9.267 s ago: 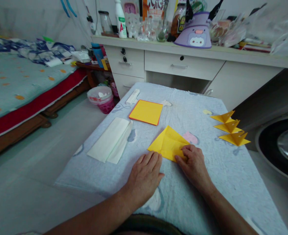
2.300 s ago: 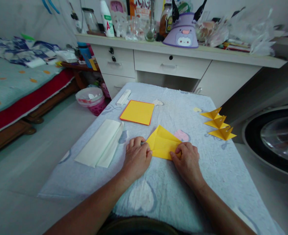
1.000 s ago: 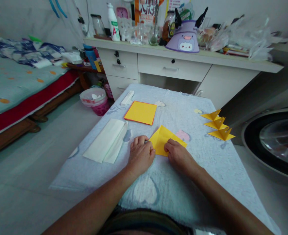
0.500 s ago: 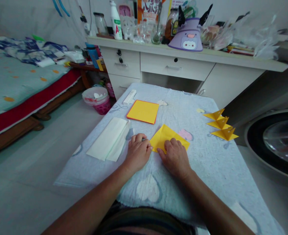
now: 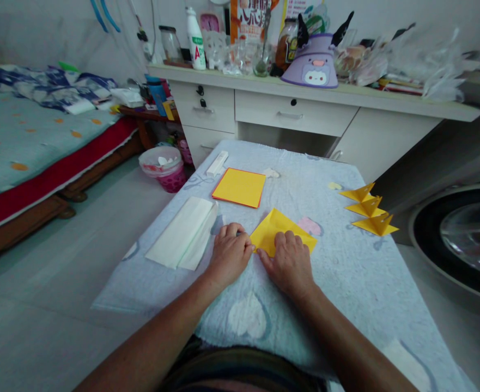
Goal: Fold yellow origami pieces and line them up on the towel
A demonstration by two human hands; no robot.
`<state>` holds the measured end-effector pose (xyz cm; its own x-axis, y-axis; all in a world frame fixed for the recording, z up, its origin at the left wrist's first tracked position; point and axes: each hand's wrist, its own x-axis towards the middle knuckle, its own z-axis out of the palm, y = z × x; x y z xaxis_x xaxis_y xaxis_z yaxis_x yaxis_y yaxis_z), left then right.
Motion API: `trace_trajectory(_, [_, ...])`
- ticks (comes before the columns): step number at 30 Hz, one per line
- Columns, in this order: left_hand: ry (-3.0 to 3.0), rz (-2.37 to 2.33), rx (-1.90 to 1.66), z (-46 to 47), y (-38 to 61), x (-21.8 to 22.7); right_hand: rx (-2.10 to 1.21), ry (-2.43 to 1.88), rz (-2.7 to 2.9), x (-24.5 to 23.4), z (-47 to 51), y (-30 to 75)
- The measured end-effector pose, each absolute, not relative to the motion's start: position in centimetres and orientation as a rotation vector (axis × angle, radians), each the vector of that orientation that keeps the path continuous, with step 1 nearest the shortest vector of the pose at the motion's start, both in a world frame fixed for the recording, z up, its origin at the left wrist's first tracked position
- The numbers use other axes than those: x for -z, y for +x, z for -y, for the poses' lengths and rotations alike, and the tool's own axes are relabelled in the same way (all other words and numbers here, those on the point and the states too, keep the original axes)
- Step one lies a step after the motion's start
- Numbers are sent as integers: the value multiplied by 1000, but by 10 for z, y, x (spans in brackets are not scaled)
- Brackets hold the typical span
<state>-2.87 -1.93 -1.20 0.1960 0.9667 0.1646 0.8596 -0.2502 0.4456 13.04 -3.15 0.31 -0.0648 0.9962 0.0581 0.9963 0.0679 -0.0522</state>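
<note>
A folded yellow paper (image 5: 283, 231) lies on the light blue cloth of the table (image 5: 346, 272). My left hand (image 5: 229, 253) rests with curled fingers at the paper's left corner, pinching or holding it down. My right hand (image 5: 291, 261) lies flat over the paper's near part, fingers together and pressing on it. A stack of square yellow sheets (image 5: 240, 187) sits just beyond. Three folded yellow pieces (image 5: 369, 209) lie in a row near the table's right edge.
A folded white cloth (image 5: 184, 233) lies left of my hands, a white stick-like object (image 5: 217, 163) at the far left corner. Behind stand a cluttered white desk (image 5: 305, 106), a pink bin (image 5: 164, 166) on the floor, a bed (image 5: 31, 141) at left.
My right hand has slid leftward from the paper's right corner across its near edge and now lies flat on it. My left hand has stayed at the left corner.
</note>
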Motion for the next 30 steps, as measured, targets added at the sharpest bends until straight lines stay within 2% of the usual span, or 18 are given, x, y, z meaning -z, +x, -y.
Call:
trace_trajectory(15, [2323, -1760, -629, 17, -44, 11, 12, -2113, 2225, -4, 31, 127])
trace_trajectory(21, [2335, -1711, -740, 38, -41, 4, -15, -2139, 2237, -7, 31, 126])
trace_trajectory(30, [2634, -1543, -450, 81, -30, 14, -20, -2125, 2238, -8, 30, 126])
